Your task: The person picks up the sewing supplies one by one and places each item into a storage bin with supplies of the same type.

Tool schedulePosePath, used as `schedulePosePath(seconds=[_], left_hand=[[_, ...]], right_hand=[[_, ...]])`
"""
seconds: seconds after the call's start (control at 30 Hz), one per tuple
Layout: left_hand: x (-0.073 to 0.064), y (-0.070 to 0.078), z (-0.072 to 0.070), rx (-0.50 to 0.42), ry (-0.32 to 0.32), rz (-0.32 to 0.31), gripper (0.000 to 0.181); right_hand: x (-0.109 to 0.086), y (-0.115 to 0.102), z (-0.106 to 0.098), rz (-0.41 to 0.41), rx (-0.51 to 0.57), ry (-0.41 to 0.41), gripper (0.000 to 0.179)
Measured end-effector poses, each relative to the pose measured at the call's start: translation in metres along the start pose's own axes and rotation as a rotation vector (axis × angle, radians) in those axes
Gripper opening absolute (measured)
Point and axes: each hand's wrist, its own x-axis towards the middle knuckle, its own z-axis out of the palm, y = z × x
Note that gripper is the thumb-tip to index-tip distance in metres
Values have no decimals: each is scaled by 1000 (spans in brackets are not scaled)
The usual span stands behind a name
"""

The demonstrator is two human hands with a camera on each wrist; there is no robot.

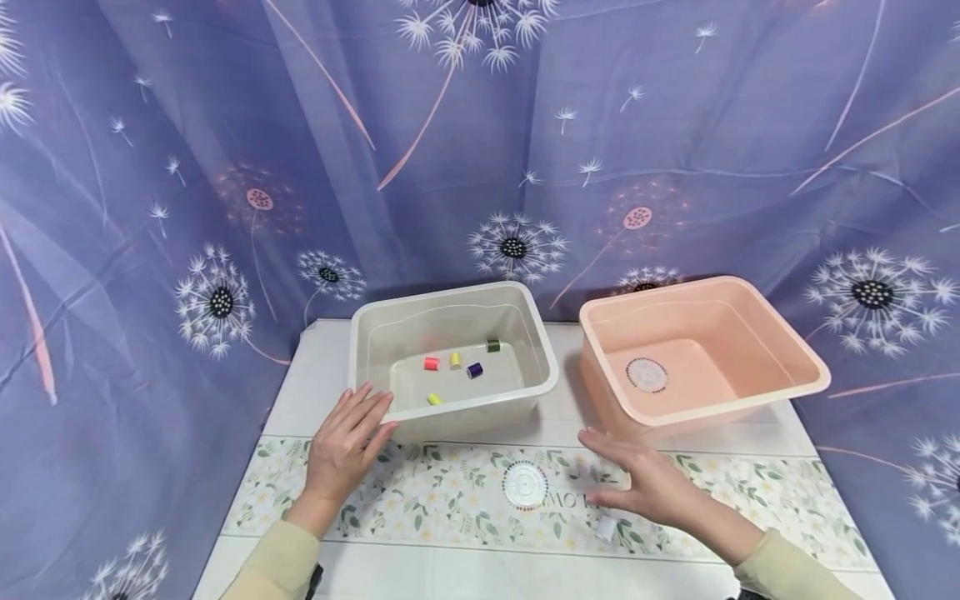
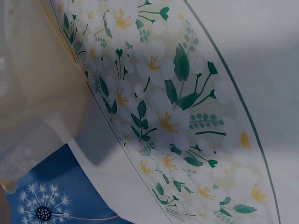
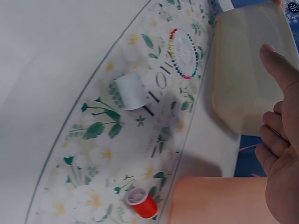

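My left hand (image 1: pixel 347 446) rests its fingers at the near left corner of the light grey bin (image 1: pixel 450 410). Inside that bin lie several small thread spools, among them a pink spool (image 1: pixel 431 364), a dark blue spool (image 1: pixel 475 370) and a dark green spool (image 1: pixel 492 345). My right hand (image 1: pixel 651 482) hovers above the table in front of the pink bin (image 1: pixel 705 412), holding nothing. Below it in the right wrist view are a red thread spool (image 3: pixel 142 203) and a white spool (image 3: pixel 131 91). The right hand hides the red one from the head view.
A wheel of colour-headed pins (image 1: pixel 525 485) lies on the floral strip of the table (image 1: pixel 450 575). Another pin wheel (image 1: pixel 647 375) is inside the pink bin. A purple dandelion curtain (image 1: pixel 450 208) hangs behind and along the sides.
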Motion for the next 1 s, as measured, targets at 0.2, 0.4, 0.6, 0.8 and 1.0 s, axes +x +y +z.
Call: schedulePosePath(seconds=[0.2,0.4,0.6,0.8,1.0], left_hand=[[1,1,-1,-16,20,2,55],[3,2,0,-34,53,7,56],[3,2,2,-41,60,11,55],[2,1,2,-36,54,7,55],[2,2,2,-36,54,5,56]], right_hand=[[-9,3,6,24,14,-9,85],[-19,7,15,78,33,-30,92],[-28,13,22,104,25,-42,95],[-35,16,26,135,57,-75,97],[-47,21,39,142,42,-96,101]])
